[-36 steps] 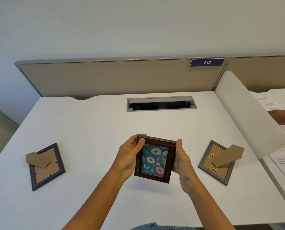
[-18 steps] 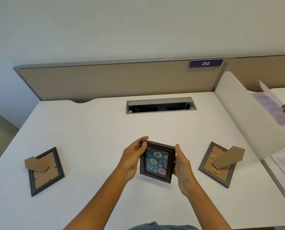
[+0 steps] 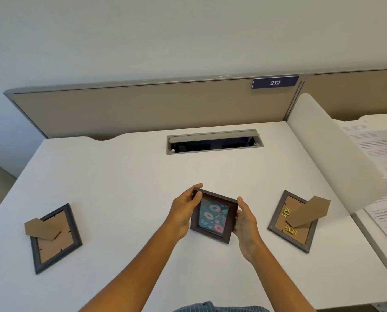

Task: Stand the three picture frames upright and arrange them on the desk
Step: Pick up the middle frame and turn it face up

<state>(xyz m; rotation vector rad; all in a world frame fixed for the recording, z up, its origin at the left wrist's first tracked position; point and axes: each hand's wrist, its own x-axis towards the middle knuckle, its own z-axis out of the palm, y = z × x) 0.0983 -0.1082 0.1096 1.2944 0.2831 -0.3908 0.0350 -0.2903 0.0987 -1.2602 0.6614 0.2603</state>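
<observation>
While both hands grip it, the brown frame [image 3: 213,216] tilts above the bench [image 3: 120,176].
Left hand [image 3: 183,210] and right hand [image 3: 244,218] clamp its sides; released unpropped, it could topple.

Desk [image 3: 125,176]: carries all three frames in a row near its front edge
Middle frame [image 3: 213,216]: centre of the row, between the left hand [image 3: 183,210] and right hand [image 3: 244,221]
Left frame [image 3: 55,238]: face down near the left edge
Right frame [image 3: 294,221]: face down near the right edge
Cable slot [image 3: 214,141]: at the back edge, behind the middle frame
Partition [image 3: 143,106]: behind the back edge
</observation>
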